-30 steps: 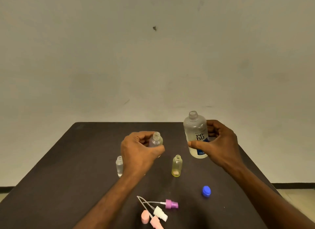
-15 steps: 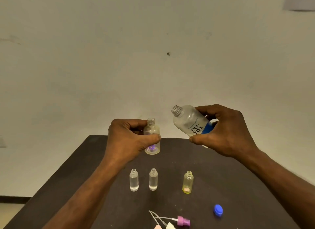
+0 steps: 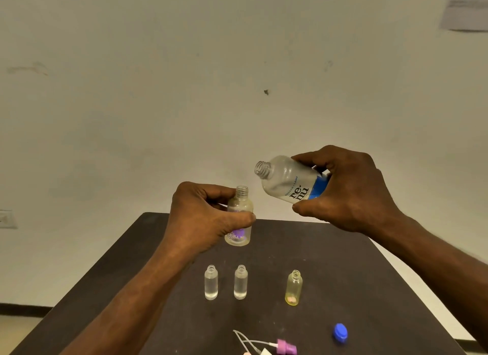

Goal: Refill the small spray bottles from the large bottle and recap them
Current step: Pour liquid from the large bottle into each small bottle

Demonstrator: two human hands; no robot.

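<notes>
Gripping the tilted large bottle [image 3: 290, 181], the right hand [image 3: 348, 193] holds it beside the left hand's [image 3: 203, 217] small bottle [image 3: 239, 217] (uncapped).

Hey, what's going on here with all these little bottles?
A person is about to refill small spray bottles. The right hand grips the large bottle, uncapped and tilted toward the small flowered bottle, which the left hand holds upright above the dark table. No liquid is visibly pouring. Two clear small bottles and a yellow one stand open on the table; the blue cap and a pink spray top lie near the front edge.
</notes>
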